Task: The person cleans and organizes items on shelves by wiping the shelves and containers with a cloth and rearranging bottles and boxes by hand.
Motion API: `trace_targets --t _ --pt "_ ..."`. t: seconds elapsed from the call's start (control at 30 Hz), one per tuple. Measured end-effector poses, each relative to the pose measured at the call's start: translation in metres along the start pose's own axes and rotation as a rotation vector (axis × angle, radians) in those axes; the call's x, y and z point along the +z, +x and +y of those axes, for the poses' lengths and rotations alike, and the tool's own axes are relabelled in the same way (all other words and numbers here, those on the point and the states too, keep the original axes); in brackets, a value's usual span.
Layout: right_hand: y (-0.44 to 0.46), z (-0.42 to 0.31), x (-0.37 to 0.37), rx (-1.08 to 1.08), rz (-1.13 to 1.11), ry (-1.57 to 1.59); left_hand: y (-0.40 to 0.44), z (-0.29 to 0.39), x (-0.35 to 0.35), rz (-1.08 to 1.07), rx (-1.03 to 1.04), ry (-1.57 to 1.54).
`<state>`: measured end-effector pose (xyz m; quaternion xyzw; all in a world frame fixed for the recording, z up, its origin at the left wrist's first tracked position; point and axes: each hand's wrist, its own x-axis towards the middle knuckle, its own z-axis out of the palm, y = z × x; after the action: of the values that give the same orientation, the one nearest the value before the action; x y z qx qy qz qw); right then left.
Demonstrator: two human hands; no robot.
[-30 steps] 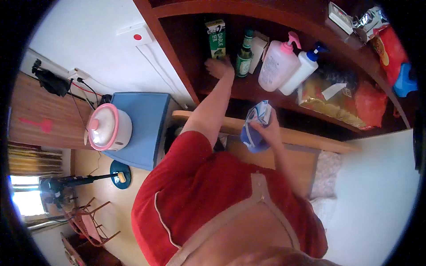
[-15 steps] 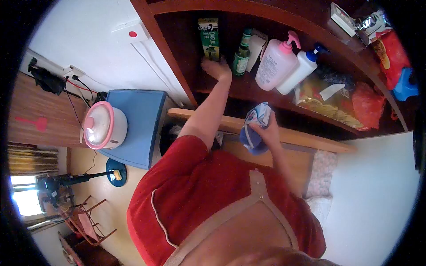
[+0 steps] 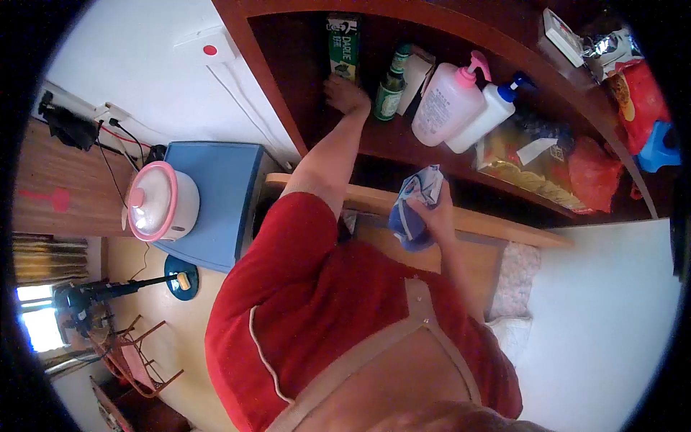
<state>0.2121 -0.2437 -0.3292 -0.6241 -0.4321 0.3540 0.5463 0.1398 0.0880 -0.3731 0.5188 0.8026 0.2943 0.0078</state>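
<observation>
My left hand [image 3: 347, 95] reaches into the dark red-brown shelf [image 3: 288, 50] at the upper middle. Its fingers are closed round the lower end of an upright green Darlie box [image 3: 344, 49]. Just right of that hand stands a green bottle [image 3: 391, 90], with a pale box [image 3: 416, 81] behind it. Lower down, in front of the shelf, my right hand [image 3: 437, 214] grips a blue cup-like holder [image 3: 407, 225] with a light strap. A white and blue packet [image 3: 422, 184] sticks out of its top, touched by my fingers.
Pink [image 3: 448, 104] and white [image 3: 482, 121] pump bottles and a gold box [image 3: 533, 165] share the shelf. A wooden rail [image 3: 497, 225] runs below it. At left, a white and pink cooker [image 3: 164, 201] stands on a blue-topped cabinet [image 3: 219, 194].
My left hand and the Darlie box have moved slightly up and farther into the shelf. My right hand keeps its hold on the blue holder. The view has shifted a little.
</observation>
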Motion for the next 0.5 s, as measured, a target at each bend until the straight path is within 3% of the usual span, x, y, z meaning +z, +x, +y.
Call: trace_targets --t 0.13,0.27,0.5 --pt "0.000 -0.004 0.000 -0.014 0.011 -0.036 -0.006 -0.013 -0.025 -0.015 0.125 -0.062" --pt "0.000 -0.011 0.005 -0.037 -0.011 -0.048 -0.007 -0.013 -0.012 0.078 0.120 0.053" --pt "0.000 -0.006 0.012 -0.058 0.027 -0.115 -0.016 -0.032 -0.023 -0.004 0.153 -0.537"
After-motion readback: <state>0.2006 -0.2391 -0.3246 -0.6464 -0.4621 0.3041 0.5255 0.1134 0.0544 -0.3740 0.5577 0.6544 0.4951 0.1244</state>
